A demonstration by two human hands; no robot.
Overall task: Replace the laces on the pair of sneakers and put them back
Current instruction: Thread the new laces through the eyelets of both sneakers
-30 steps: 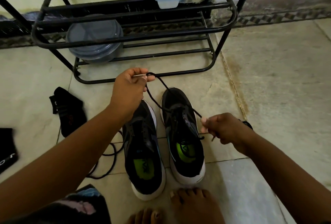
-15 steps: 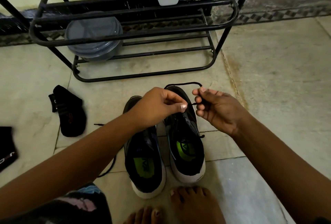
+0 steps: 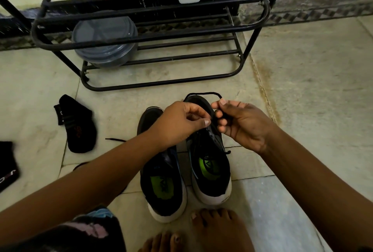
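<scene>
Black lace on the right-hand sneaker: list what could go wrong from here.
1. The thin black lace is only pinched between the left hand and right hand; its loop could slip out before it is threaded or tied.
2. Both hands cover the black right-hand sneaker's eyelets, so one might be missed.
3. A loose black lace end on the tile floor beside the black left-hand sneaker could snag.
</scene>
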